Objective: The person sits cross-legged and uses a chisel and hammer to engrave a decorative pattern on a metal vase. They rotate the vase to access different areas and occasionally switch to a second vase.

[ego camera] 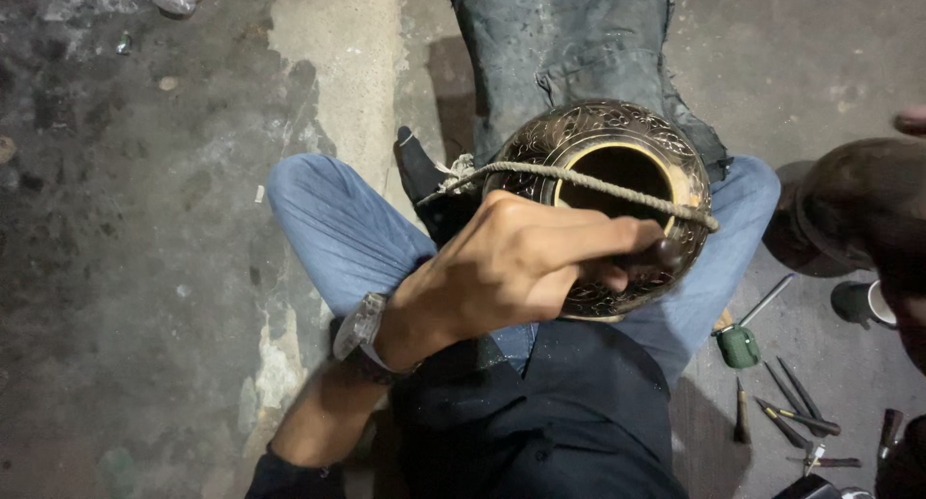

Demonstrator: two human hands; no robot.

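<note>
A dark brass pot (617, 128) with engraved floral patterns lies wedged between my crossed legs in blue jeans, its round mouth facing up. A taut rope (598, 183) runs across the mouth. My left hand (511, 263), a watch (359, 325) on its wrist, rests on the pot's near side, fingers closed around a short dark tool (658, 256) pressed to the rim. A dark blurred shape (863, 219) at the right edge may be my right hand; its grip is unreadable.
Several slim metal punches (796, 412) and a green-handled tool (740, 347) lie on the concrete floor at the right. A small cup (868, 301) stands near them. A grey cloth (569, 36) lies under the pot at the far side.
</note>
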